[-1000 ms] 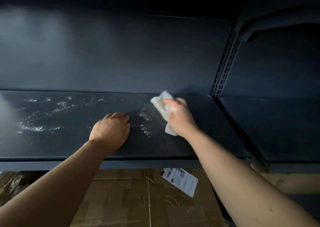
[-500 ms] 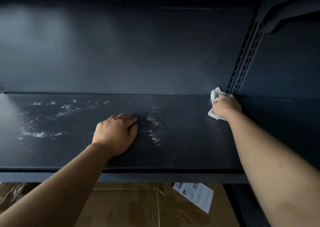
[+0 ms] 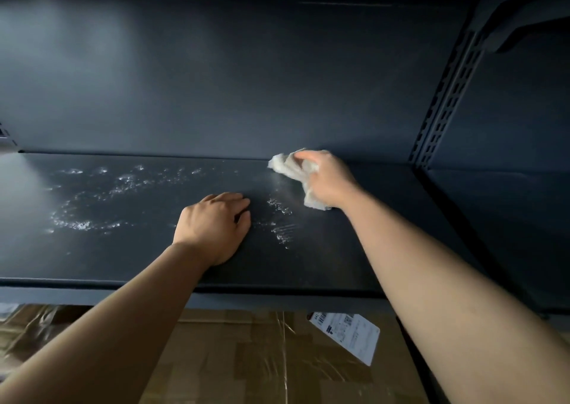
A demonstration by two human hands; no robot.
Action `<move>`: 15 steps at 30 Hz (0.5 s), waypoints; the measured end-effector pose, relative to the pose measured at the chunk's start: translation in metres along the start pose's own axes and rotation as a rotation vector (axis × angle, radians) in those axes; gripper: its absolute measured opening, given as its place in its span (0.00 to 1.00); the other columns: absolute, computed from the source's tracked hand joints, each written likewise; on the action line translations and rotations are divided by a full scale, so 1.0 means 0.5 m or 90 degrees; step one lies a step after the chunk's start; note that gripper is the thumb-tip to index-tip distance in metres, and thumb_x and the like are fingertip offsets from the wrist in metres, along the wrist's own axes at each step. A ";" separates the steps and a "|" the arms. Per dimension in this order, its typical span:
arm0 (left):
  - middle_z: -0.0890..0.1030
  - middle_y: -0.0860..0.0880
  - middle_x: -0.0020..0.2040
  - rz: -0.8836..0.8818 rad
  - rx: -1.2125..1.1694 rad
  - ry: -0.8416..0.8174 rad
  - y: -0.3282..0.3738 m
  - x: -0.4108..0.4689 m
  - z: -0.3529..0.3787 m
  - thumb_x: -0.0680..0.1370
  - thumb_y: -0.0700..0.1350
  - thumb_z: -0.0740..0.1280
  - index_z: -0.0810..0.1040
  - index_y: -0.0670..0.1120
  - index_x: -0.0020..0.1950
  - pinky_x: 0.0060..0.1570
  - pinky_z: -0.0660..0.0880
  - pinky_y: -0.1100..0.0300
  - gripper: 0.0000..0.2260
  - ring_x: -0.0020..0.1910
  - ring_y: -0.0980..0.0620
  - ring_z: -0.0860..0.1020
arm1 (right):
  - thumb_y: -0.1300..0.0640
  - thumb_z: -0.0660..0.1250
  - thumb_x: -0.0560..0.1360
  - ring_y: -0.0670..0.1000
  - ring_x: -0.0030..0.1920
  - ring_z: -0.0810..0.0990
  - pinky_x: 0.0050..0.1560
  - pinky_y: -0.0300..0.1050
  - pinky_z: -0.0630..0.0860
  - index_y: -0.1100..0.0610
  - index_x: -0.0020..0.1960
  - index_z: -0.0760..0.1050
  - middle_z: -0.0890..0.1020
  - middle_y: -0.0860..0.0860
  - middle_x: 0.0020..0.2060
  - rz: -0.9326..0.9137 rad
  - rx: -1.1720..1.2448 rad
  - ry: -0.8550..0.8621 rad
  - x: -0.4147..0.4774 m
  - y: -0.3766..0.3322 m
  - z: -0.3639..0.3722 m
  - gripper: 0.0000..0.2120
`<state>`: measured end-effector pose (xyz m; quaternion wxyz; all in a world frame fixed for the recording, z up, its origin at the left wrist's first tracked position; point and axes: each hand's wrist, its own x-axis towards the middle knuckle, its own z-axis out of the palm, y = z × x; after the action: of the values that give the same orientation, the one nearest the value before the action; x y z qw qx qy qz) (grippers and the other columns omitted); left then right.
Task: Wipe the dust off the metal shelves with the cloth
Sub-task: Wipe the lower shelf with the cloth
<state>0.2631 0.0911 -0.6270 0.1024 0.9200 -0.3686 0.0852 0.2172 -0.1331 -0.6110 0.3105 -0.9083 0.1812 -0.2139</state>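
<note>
Cloth (image 3: 295, 172), white and crumpled, lies pressed on the dark metal shelf (image 3: 339, 249) close to the back panel (image 3: 246, 80), right of the shelf's middle. Its long axis runs diagonally, from a bunched end pointing back and left toward the wall down to a tail that trails toward the front right, under the palm. The right hand (image 3: 328, 180) covers most of it, fingers curled over and closed on the fabric, pushing it flat against the surface. The left hand (image 3: 216, 225) rests palm down on the shelf nearer the front edge, fingers (image 3: 228, 198) lying close together and slightly bent, holding nothing. White dust (image 3: 83, 223) is scattered in patches across the left half of the shelf, and a smaller streaked patch (image 3: 282, 218) sits between the two hands, just beside the left fingertips. A slotted upright (image 3: 444, 101) rises at the right, beyond the cloth. Below the shelf's front lip sits a taped cardboard box (image 3: 246, 360) with a white shipping label (image 3: 348, 332) on its top.
</note>
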 end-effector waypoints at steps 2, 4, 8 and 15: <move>0.72 0.57 0.67 -0.001 0.000 -0.002 0.001 -0.002 -0.003 0.79 0.54 0.54 0.72 0.56 0.65 0.57 0.71 0.54 0.16 0.65 0.52 0.70 | 0.65 0.61 0.71 0.46 0.48 0.75 0.43 0.37 0.67 0.54 0.53 0.80 0.76 0.48 0.48 0.018 -0.012 0.092 -0.029 0.038 -0.062 0.16; 0.75 0.55 0.64 -0.007 0.010 0.003 0.002 -0.007 -0.007 0.79 0.53 0.54 0.74 0.53 0.61 0.53 0.73 0.53 0.15 0.62 0.49 0.72 | 0.60 0.58 0.72 0.53 0.50 0.78 0.47 0.42 0.72 0.59 0.43 0.78 0.80 0.54 0.46 0.040 -0.120 0.089 -0.068 0.097 -0.119 0.10; 0.76 0.53 0.60 -0.006 0.055 -0.012 0.003 -0.032 -0.019 0.80 0.51 0.53 0.74 0.52 0.58 0.46 0.73 0.52 0.13 0.58 0.47 0.74 | 0.56 0.56 0.76 0.55 0.67 0.68 0.64 0.45 0.68 0.45 0.62 0.73 0.66 0.51 0.70 0.233 -0.266 0.043 -0.139 0.154 -0.113 0.18; 0.76 0.54 0.59 -0.075 0.057 -0.018 -0.089 -0.120 -0.078 0.79 0.52 0.54 0.77 0.53 0.56 0.42 0.70 0.55 0.14 0.56 0.48 0.75 | 0.61 0.65 0.67 0.57 0.68 0.67 0.64 0.52 0.72 0.35 0.67 0.64 0.57 0.48 0.73 0.116 -0.228 -0.087 -0.170 -0.069 0.043 0.34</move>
<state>0.2479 0.1719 -0.6089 0.0609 0.9449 -0.3108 0.0826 0.1631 -0.0577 -0.6274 0.1741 -0.9412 0.2761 -0.0869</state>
